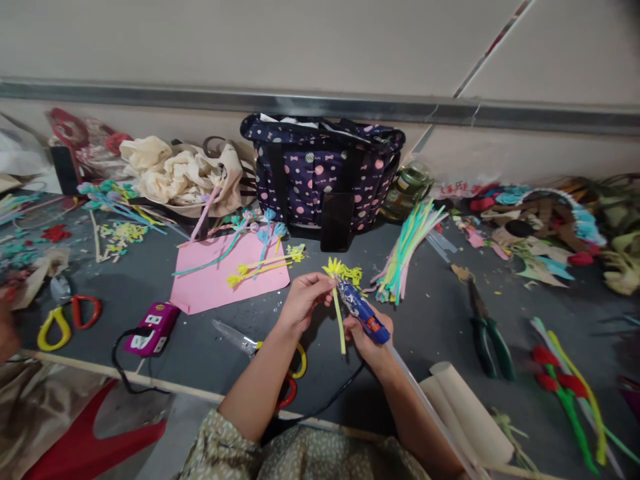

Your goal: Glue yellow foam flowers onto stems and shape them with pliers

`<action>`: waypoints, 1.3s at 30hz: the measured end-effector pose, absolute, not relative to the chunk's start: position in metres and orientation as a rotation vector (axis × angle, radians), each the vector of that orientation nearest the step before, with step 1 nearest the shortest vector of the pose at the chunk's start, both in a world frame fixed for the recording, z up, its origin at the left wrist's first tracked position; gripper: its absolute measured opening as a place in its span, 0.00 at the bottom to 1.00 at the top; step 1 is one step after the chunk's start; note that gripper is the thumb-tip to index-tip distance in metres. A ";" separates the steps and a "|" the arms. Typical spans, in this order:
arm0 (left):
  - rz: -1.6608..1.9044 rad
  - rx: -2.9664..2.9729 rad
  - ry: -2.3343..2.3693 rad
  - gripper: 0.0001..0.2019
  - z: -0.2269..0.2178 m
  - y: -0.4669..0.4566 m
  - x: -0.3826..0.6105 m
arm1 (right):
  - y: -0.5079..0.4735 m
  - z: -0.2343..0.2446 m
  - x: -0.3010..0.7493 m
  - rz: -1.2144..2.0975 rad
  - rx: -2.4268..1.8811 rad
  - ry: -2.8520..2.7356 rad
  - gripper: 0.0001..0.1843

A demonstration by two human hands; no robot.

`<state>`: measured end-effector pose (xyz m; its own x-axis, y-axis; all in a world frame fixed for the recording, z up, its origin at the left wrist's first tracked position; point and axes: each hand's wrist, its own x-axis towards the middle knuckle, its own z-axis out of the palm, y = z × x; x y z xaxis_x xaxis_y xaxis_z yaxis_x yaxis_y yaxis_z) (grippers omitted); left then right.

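Bare dark grey tabletop (430,313) open between right hand (367,347) and green-handled metal pliers (489,340). Ahead, navy polka-dot fabric bag (320,173) and pastel pipe-cleaner bundle (405,253) block; pink paper sheet (220,283) crowds left.

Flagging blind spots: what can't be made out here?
Head view:
glue gun nozzle tip: hidden behind the yellow pipe-cleaner flower.
scissors: handles covered by the left forearm.
another person's hand: cut off by the left edge.
polka-dot bag contents: hidden by its wall.
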<state>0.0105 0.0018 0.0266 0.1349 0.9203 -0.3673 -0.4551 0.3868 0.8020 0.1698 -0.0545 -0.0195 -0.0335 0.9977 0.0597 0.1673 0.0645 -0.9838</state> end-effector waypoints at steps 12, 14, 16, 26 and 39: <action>1.078 0.594 0.976 0.10 0.028 0.001 0.011 | -0.053 -0.013 0.169 1.078 -1.261 -1.401 0.16; 1.076 0.595 0.974 0.10 0.028 0.001 0.011 | -0.053 -0.013 0.169 1.078 -1.262 -1.396 0.16; 1.078 0.595 0.977 0.10 0.027 0.001 0.011 | -0.053 -0.015 0.169 1.080 -1.267 -1.392 0.15; 1.088 0.600 0.976 0.11 0.028 0.001 0.011 | -0.054 -0.021 0.172 1.027 -1.279 -1.446 0.14; 1.087 0.606 0.990 0.11 0.025 0.001 0.011 | -0.054 -0.019 0.174 1.005 -1.299 -1.495 0.16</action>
